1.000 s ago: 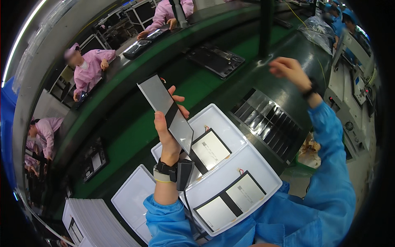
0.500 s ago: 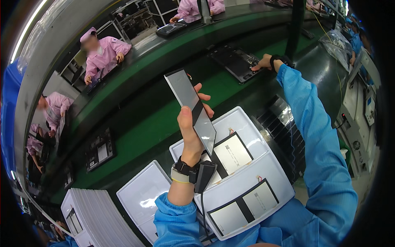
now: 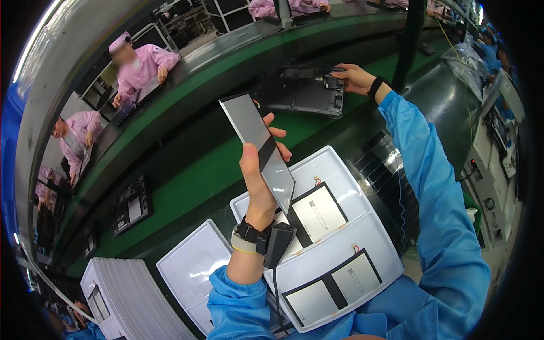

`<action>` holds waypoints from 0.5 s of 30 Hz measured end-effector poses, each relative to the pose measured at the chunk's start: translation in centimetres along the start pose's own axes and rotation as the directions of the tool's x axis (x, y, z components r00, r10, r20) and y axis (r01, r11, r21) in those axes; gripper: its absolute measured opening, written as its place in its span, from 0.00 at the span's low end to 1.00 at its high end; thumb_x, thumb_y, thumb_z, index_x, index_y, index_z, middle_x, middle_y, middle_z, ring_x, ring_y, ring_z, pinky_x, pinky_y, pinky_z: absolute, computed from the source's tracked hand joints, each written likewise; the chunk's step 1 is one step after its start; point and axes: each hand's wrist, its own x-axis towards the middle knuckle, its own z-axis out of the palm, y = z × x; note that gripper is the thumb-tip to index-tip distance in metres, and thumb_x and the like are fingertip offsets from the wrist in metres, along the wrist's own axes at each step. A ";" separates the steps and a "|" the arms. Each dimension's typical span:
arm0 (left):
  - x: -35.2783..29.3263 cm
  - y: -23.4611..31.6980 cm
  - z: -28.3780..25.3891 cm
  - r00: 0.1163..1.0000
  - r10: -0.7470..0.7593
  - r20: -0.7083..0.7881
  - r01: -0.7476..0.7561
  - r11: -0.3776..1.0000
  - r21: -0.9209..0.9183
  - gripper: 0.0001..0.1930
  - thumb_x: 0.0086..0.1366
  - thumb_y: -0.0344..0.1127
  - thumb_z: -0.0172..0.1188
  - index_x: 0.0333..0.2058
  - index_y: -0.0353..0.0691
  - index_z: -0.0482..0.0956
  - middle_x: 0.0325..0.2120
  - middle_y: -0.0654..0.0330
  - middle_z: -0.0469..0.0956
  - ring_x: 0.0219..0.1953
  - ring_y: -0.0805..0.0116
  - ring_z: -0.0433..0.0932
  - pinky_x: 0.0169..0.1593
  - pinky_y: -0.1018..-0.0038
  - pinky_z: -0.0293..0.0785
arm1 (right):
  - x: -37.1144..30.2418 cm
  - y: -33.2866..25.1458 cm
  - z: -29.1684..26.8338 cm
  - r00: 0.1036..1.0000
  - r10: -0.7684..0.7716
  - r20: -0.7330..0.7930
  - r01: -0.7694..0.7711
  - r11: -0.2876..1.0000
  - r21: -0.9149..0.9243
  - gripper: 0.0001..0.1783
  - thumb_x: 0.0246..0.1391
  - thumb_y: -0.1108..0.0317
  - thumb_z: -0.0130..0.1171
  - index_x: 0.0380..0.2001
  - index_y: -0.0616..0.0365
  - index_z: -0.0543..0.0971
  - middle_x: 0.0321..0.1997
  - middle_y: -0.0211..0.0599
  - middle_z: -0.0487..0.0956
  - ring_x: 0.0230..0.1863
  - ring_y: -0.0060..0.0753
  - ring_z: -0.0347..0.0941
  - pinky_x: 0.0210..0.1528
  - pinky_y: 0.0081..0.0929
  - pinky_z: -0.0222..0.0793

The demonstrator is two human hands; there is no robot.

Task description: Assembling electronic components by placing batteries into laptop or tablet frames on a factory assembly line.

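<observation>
Item, your left hand (image 3: 258,184): closed around a silver pack (image 3: 246,122), thumb on the near side, fingers spread along the far edge. The pack is held tilted, above the white tray's far edge, with a black band across its middle.
Item, your right hand (image 3: 358,81): thumb and fingers pinching the far right corner of a black chassis (image 3: 303,93); whether the chassis is lifted, you cannot tell.

Obstructions: the silver pack overlaps the chassis's left part in your view. Your left wrist, with a dark box (image 3: 279,245) strapped to it and a cable running down, covers part of an upper pack (image 3: 320,212). A dark post (image 3: 409,51) stands just beside your right wrist. Your right sleeve (image 3: 433,187) partly hides a black slotted sheet (image 3: 368,161).

Nearby: one white tray (image 3: 371,229), two-part, bearing the upper pack and a lower pack (image 3: 358,276), each with coloured leads; a second tray (image 3: 195,266), to its left; a stack of white trays (image 3: 130,294), farther left; an open dark device (image 3: 134,207), well apart from your hands.

Surface: green (image 3: 187,170), dark-bordered, curving under the lens.

Room: workers in pink (image 3: 148,62) along the far side; workers in blue, far right; a clear plastic bag (image 3: 459,62); grey equipment (image 3: 490,187); a bright light tube (image 3: 37,45), upper left.
</observation>
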 end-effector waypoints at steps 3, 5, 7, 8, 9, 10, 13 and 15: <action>0.1 -0.1 -0.5 1.000 0.004 0.001 -0.004 1.000 0.012 0.44 0.66 0.69 0.46 0.63 0.32 0.68 0.42 0.60 0.76 0.33 0.75 0.74 0.37 0.76 0.70 | 2.3 0.3 3.5 0.991 -0.005 0.136 0.015 0.997 -0.075 0.28 0.62 0.69 0.64 0.63 0.59 0.69 0.52 0.33 0.80 0.50 0.27 0.78 0.54 0.38 0.74; 0.0 -0.2 -0.7 1.000 -0.010 -0.018 0.010 1.000 0.020 0.43 0.66 0.68 0.46 0.63 0.32 0.68 0.42 0.60 0.77 0.33 0.75 0.74 0.37 0.76 0.70 | 4.4 1.1 5.0 0.985 0.012 0.173 0.005 0.995 -0.098 0.28 0.62 0.69 0.64 0.64 0.60 0.69 0.51 0.34 0.80 0.50 0.27 0.78 0.53 0.36 0.75; 0.1 -0.2 -0.1 1.000 -0.028 -0.015 0.028 1.000 0.005 0.42 0.66 0.66 0.46 0.63 0.32 0.68 0.42 0.59 0.77 0.33 0.75 0.74 0.38 0.76 0.70 | 7.5 2.7 4.5 0.987 -0.048 0.152 0.078 0.977 -0.199 0.27 0.58 0.67 0.68 0.60 0.62 0.74 0.48 0.35 0.81 0.47 0.27 0.78 0.48 0.34 0.76; 0.1 -0.1 -0.3 0.999 -0.029 -0.027 0.029 0.999 0.018 0.42 0.66 0.66 0.46 0.63 0.32 0.68 0.42 0.59 0.77 0.33 0.75 0.74 0.38 0.76 0.70 | 9.4 3.6 5.1 0.985 -0.043 0.167 0.075 0.979 -0.190 0.27 0.58 0.67 0.68 0.60 0.62 0.74 0.48 0.35 0.81 0.47 0.27 0.78 0.48 0.34 0.76; 0.1 -0.2 -0.1 0.999 -0.035 -0.025 0.035 0.999 0.013 0.42 0.66 0.66 0.46 0.63 0.32 0.68 0.43 0.59 0.77 0.34 0.75 0.74 0.39 0.75 0.70 | 10.9 4.2 5.1 0.991 -0.104 0.082 0.121 0.964 -0.238 0.28 0.57 0.66 0.70 0.59 0.64 0.75 0.48 0.37 0.81 0.46 0.27 0.78 0.46 0.32 0.76; 0.2 -0.4 0.0 0.999 -0.041 -0.022 0.041 0.999 0.007 0.42 0.66 0.66 0.45 0.63 0.32 0.68 0.43 0.58 0.76 0.34 0.75 0.74 0.39 0.75 0.70 | 12.2 4.9 4.9 0.986 -0.168 -0.003 0.160 0.943 -0.291 0.30 0.55 0.64 0.72 0.58 0.65 0.76 0.47 0.38 0.82 0.46 0.27 0.78 0.45 0.30 0.77; 0.3 -0.6 0.5 0.999 -0.026 -0.038 0.029 0.996 0.081 0.44 0.66 0.68 0.43 0.62 0.31 0.68 0.43 0.55 0.77 0.32 0.72 0.75 0.36 0.74 0.70 | 13.8 6.4 5.7 0.927 -0.367 -0.082 0.291 0.839 -0.459 0.32 0.54 0.59 0.71 0.58 0.68 0.76 0.51 0.45 0.83 0.49 0.38 0.81 0.50 0.35 0.76; 0.3 -0.9 0.2 0.999 -0.021 -0.029 0.025 0.989 0.147 0.46 0.65 0.71 0.43 0.62 0.29 0.67 0.43 0.53 0.77 0.32 0.70 0.76 0.35 0.74 0.70 | 13.7 5.7 6.9 0.894 -0.441 -0.077 0.292 0.704 -0.647 0.30 0.57 0.51 0.66 0.53 0.65 0.80 0.53 0.46 0.83 0.53 0.46 0.81 0.57 0.41 0.73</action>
